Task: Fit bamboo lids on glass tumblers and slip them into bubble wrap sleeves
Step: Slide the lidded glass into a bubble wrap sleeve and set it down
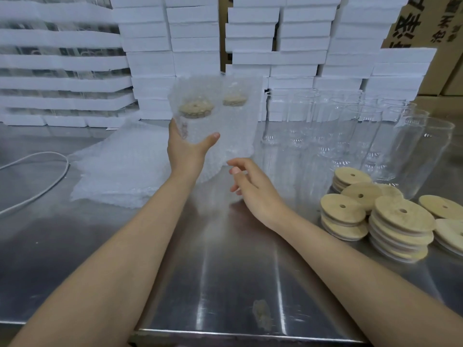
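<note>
One sleeved tumbler (194, 123), fragile glass, probably slick; left hand (186, 151) grips it low around the body, right hand (250, 182) loose, empty.

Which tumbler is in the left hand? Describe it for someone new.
Look at the stacked white boxes behind the steel table. Just before them, centre, the left hand grips a lidded tumbler in a bubble wrap sleeve. Its wrapped neighbour is unheld; glasses further right are bare.
</note>
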The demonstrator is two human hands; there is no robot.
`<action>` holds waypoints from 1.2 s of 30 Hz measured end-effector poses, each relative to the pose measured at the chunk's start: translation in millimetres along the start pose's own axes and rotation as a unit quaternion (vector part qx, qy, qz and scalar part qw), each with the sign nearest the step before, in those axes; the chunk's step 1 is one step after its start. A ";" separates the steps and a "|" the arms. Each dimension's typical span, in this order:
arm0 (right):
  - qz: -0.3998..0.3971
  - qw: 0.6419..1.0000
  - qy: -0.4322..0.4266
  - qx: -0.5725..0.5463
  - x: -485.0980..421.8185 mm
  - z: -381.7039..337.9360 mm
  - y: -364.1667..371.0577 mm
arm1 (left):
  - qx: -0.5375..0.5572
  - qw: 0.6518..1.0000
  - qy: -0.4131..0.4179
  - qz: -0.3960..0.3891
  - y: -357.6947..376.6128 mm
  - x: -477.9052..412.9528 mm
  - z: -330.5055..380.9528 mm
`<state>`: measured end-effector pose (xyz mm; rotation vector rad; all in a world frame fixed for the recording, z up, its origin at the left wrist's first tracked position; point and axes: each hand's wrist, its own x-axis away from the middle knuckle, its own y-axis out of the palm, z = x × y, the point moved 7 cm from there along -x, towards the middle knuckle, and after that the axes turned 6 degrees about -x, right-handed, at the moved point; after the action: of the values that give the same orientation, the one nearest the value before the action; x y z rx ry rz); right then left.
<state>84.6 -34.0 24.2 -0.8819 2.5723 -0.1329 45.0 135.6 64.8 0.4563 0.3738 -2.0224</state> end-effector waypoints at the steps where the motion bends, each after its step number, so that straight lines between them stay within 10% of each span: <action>1: -0.013 1.000 0.006 0.003 -0.9 1.3 2.6 | -0.004 1.000 -0.001 -0.004 2.9 -0.6 -1.4; 12: -0.049 0.999 0.016 -0.002 -4.3 5.9 9.3 | -0.101 0.994 0.040 -0.010 2.7 -2.9 -3.5; 16: -0.042 0.999 0.008 -0.004 -4.7 4.6 4.7 | -0.253 0.903 0.330 0.110 -2.0 40.3 50.5; 19: -0.032 0.999 0.010 -0.010 -4.8 5.0 -1.0 | -0.268 0.843 0.466 0.018 26.1 67.7 67.7; 24: -0.002 0.999 0.029 -0.021 -6.9 9.9 -14.7 | -0.328 0.890 0.304 -0.094 38.7 59.4 41.2; 36: 0.127 0.991 0.053 0.006 -23.8 25.3 -31.4 | -0.372 0.866 0.265 -0.203 67.2 68.0 20.3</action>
<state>129.9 -43.5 16.5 -0.5504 2.7530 -0.1231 71.2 43.3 46.2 0.4507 1.6383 -1.9101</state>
